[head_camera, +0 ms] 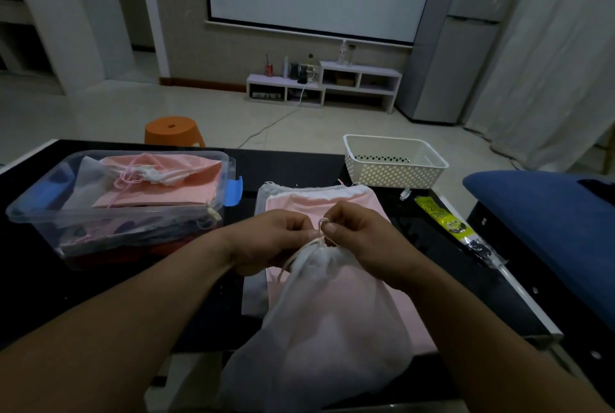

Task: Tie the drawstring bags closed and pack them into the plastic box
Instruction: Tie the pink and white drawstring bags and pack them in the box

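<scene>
Pink cord (322,229) of the white fabric drawstring bag (319,312) is pinched in both grips, left hand (276,239), right hand (362,239); knot unfinished; tied bags already lie in the clear plastic box (40,209) leftward; more wait beyond

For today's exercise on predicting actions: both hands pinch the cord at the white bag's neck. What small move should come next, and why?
Probably pull the cord ends apart to tighten the knot. The left hand and right hand each pinch cord above the white bag, whose neck is already gathered; the box waits at left.
</scene>
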